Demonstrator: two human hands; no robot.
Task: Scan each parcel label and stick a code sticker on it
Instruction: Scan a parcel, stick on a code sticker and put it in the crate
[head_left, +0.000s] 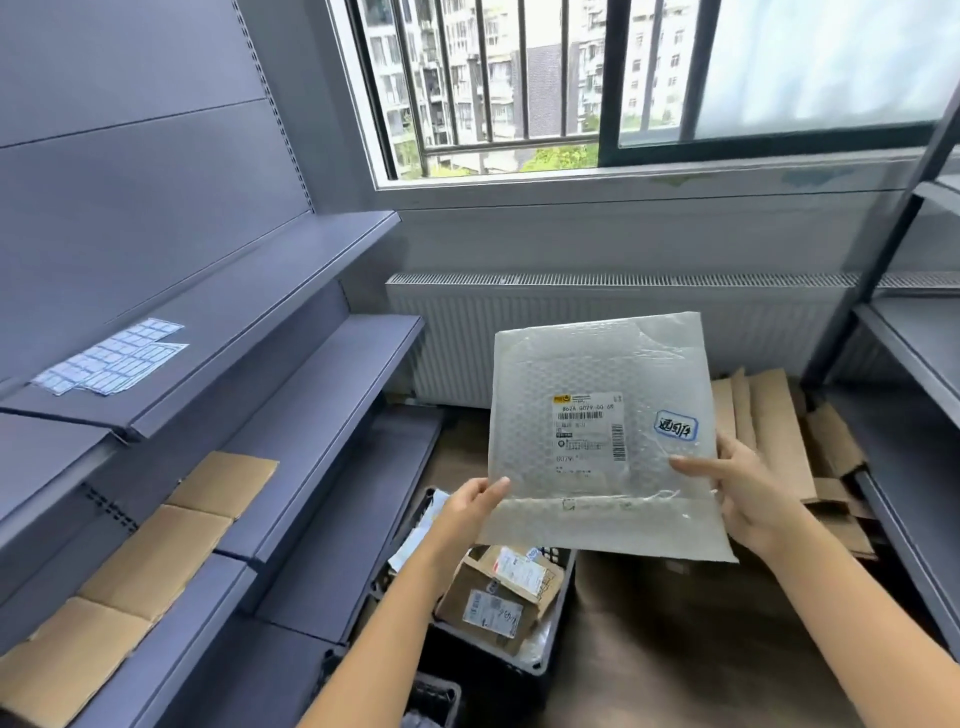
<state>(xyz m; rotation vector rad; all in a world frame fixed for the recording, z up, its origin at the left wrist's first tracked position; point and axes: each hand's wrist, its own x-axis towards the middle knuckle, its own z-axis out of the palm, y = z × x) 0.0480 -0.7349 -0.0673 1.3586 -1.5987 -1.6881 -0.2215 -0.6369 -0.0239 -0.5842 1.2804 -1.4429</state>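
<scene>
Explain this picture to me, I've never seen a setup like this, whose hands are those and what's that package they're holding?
There is no machine here. One camera worn on a person's head looks down at their own bare hands. The left hand and right hand each grip a lower side of a bubble-wrap parcel, held up facing the camera. It carries a printed label and a blue-edged sticker. Below is a dark crate with cardboard parcels. Sticker sheets lie on the grey shelf at left.
</scene>
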